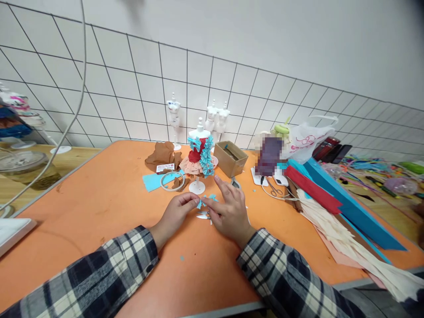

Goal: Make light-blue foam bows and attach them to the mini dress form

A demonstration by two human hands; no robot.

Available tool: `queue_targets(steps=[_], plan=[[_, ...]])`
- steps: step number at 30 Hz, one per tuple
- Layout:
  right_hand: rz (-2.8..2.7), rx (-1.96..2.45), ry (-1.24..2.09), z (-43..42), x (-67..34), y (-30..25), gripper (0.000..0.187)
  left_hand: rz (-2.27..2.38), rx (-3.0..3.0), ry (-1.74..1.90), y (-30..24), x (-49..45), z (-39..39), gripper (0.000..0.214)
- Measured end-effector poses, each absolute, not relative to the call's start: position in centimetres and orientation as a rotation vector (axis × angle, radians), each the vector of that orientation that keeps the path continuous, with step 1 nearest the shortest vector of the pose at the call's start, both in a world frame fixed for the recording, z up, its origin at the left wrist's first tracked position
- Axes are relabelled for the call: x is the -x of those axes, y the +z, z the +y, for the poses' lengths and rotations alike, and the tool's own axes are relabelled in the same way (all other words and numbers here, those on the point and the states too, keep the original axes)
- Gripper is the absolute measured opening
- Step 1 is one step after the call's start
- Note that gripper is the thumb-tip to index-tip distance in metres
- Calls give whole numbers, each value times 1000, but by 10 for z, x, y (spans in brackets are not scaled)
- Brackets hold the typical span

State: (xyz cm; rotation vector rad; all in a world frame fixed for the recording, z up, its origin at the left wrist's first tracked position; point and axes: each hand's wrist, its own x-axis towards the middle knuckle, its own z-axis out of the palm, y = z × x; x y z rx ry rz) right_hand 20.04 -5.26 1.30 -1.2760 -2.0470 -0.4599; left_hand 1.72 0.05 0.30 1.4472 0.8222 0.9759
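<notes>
A small piece of blue crepe paper (198, 205) is pinched in the fingertips of my left hand (179, 214). My right hand (230, 212) meets it from the other side, thumb and finger closed on the same piece, other fingers raised. Under my right hand lie scissors (202, 216), partly hidden, with more blue scraps (213, 197) behind the fingertips. Just beyond stands a small white dress form (199, 132) wearing a red bodice (196, 153), blue ruffles (207, 157) and a peach skirt (189, 166).
Left of the dress form are brown crepe paper (161, 154), a blue sheet (150, 182) and a roll of tape (162, 182). A cardboard box (236, 165) stands behind right. Folded crepe papers (351, 207) cover the right side, near another pair of scissors (274, 190).
</notes>
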Motion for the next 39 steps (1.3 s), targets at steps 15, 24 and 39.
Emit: queue_targets(steps=[15, 24, 39], plan=[[-1846, 1300, -116, -49, -201, 13, 30, 940, -1631, 998, 9, -18, -2, 20], [-1488, 1106, 1166, -35, -201, 3, 49, 884, -1848, 910, 6, -19, -2, 26], [-1386, 1029, 1372, -38, -203, 5, 59, 937, -1842, 904, 9, -18, 0, 27]])
